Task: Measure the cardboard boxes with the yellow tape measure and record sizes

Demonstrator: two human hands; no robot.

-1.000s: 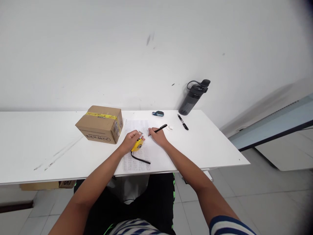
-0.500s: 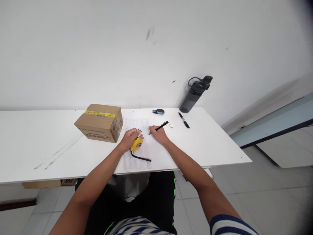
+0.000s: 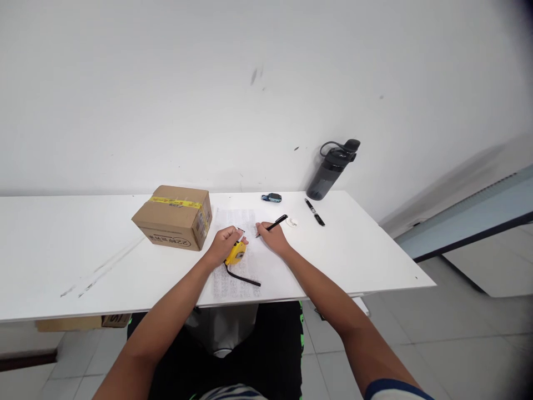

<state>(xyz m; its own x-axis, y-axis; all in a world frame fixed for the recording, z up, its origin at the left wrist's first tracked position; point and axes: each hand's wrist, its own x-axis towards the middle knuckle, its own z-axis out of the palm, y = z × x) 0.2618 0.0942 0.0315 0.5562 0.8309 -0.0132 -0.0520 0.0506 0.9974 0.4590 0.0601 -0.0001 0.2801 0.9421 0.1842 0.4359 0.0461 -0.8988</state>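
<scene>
My left hand [image 3: 222, 243] is closed round a yellow tape measure [image 3: 235, 253], whose black strap [image 3: 241, 276] trails toward me over a printed sheet of paper [image 3: 234, 253]. My right hand [image 3: 270, 235] rests on the same sheet just to the right. It grips a black pen [image 3: 273, 224] with the tip pointing down at the paper. The two hands are a few centimetres apart.
A taped cardboard box [image 3: 174, 224] stands left of the sheet on the white table [image 3: 83, 261]. At the back are a small blue object [image 3: 271, 197], a black marker [image 3: 315, 212], a small white item [image 3: 291, 221] and a dark water bottle [image 3: 332, 169]. Tiled floor lies to the right.
Both hands keep their grips and places on the paper. Only the head camera has shifted slightly, so everything sits a little lower in view.
</scene>
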